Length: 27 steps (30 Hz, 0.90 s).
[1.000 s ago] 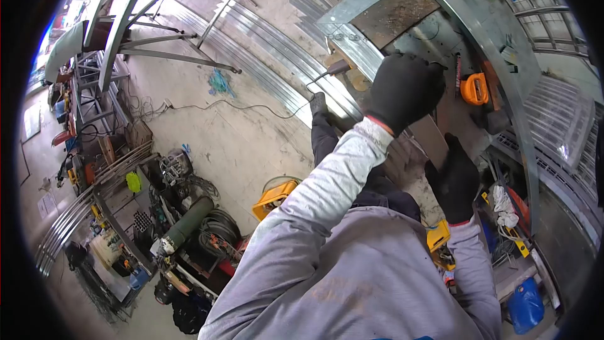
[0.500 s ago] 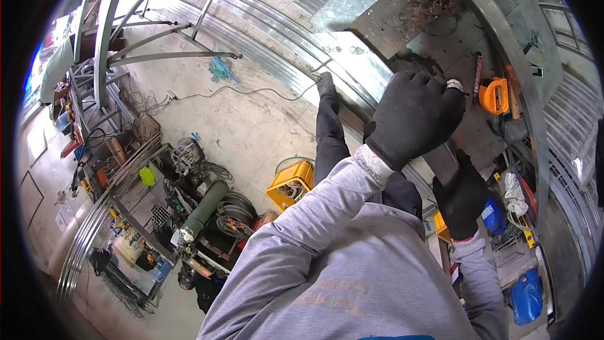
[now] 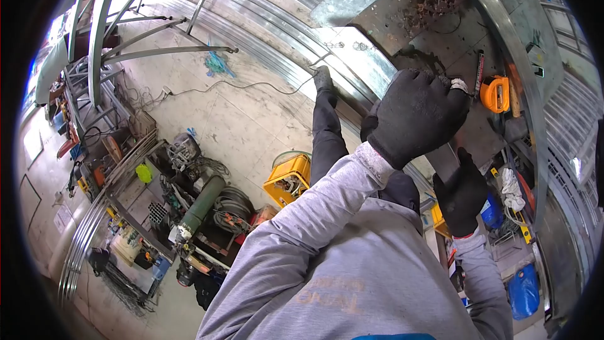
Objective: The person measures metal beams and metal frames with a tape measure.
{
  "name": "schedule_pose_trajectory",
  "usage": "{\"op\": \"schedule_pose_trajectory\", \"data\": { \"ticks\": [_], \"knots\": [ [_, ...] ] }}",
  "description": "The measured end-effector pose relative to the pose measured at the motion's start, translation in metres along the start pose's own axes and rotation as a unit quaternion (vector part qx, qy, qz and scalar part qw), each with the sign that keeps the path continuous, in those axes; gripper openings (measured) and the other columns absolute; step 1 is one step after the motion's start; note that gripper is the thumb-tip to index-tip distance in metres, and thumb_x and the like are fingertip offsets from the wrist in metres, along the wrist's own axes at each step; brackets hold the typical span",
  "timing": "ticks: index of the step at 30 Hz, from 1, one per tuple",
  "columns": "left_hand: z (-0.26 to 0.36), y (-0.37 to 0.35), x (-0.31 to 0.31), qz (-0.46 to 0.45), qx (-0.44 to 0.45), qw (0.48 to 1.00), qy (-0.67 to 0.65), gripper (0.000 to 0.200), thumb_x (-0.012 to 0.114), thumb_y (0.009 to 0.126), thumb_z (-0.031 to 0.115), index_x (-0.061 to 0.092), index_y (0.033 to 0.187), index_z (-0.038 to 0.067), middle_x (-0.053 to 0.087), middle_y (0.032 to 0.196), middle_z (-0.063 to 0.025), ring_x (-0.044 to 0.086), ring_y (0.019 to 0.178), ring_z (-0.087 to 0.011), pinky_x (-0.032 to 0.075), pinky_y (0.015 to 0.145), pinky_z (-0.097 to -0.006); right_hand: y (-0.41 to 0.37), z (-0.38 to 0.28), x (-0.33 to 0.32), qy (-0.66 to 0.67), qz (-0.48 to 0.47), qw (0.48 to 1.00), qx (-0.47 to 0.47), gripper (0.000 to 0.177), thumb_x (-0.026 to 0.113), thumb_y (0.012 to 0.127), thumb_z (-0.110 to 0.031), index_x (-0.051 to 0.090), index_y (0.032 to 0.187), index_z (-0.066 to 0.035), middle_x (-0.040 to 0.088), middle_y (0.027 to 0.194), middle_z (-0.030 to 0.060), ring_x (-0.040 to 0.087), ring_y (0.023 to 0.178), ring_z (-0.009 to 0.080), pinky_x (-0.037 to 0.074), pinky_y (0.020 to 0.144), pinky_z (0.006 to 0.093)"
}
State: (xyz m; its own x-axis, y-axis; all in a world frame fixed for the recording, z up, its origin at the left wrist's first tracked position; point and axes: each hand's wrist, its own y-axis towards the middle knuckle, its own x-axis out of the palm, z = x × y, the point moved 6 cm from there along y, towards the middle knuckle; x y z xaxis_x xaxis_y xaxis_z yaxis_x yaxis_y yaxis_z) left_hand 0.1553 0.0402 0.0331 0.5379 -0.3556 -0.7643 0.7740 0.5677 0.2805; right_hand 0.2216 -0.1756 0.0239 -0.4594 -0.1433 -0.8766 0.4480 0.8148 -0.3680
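Note:
My left hand (image 3: 418,119), in a black glove, is closed with its back to the camera, over the upper end of a flat grey piece (image 3: 444,162). Its grip underneath is hidden. Something whitish shows at the glove's right edge. Below and to the right, my right hand (image 3: 462,196), also black-gloved, has its fingers around the lower end of the same piece. Beyond both hands lies a dark metal surface (image 3: 465,47) with a rusty patch. An orange tool (image 3: 495,94) and a red marker-like stick (image 3: 480,68) lie to the right.
A curved-looking metal beam (image 3: 516,56) passes on the right. Long metal profiles (image 3: 264,25) lie at the upper left, near a cable on the floor. A yellow crate (image 3: 289,179), green cylinder (image 3: 202,204) and cluttered rack (image 3: 141,233) stand left. A blue container (image 3: 524,293) is lower right.
The view has shifted slightly, so the floor objects at the left sit a little further left. Both hands keep nearly the same position and grip.

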Motion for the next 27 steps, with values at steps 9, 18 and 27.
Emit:
{"op": "schedule_pose_trajectory", "data": {
  "ticks": [9,18,27],
  "knots": [
    [0.0,-0.0003,-0.0002,0.003,-0.001,1.0,-0.003,0.013,0.072,0.083,0.022,0.064,0.085,0.011,0.064,0.071,-0.005,0.069,0.071,-0.0265,0.05,0.066,-0.0433,-0.0018,0.0036,0.0029,-0.001,0.013,1.0,-0.012,0.08,0.087,0.08,-0.036,0.06,0.143,0.004,0.071,0.13,0.0267,0.07,0.116,0.0444,0.056,0.101,0.0487],
    [-0.0001,-0.0006,-0.0028,0.014,-0.003,1.0,-0.011,0.013,0.072,0.084,0.021,0.064,0.087,0.011,0.063,0.071,-0.0045,0.069,0.071,-0.026,0.05,0.066,-0.0431,-0.0002,0.0025,0.0022,0.002,0.005,1.0,-0.004,0.08,0.087,0.08,-0.037,0.06,0.143,0.004,0.071,0.129,0.0274,0.071,0.114,0.0454,0.056,0.099,0.0494],
    [-0.0001,-0.0008,-0.0025,0.012,0.0,1.0,-0.003,0.013,0.072,0.084,0.022,0.064,0.087,0.012,0.064,0.071,-0.0039,0.069,0.071,-0.0253,0.05,0.068,-0.0423,-0.0013,0.0022,0.002,-0.01,0.025,0.999,-0.026,0.078,0.086,0.082,-0.038,0.06,0.143,0.004,0.071,0.129,0.0274,0.071,0.113,0.0459,0.056,0.098,0.0501]
  ]
}}
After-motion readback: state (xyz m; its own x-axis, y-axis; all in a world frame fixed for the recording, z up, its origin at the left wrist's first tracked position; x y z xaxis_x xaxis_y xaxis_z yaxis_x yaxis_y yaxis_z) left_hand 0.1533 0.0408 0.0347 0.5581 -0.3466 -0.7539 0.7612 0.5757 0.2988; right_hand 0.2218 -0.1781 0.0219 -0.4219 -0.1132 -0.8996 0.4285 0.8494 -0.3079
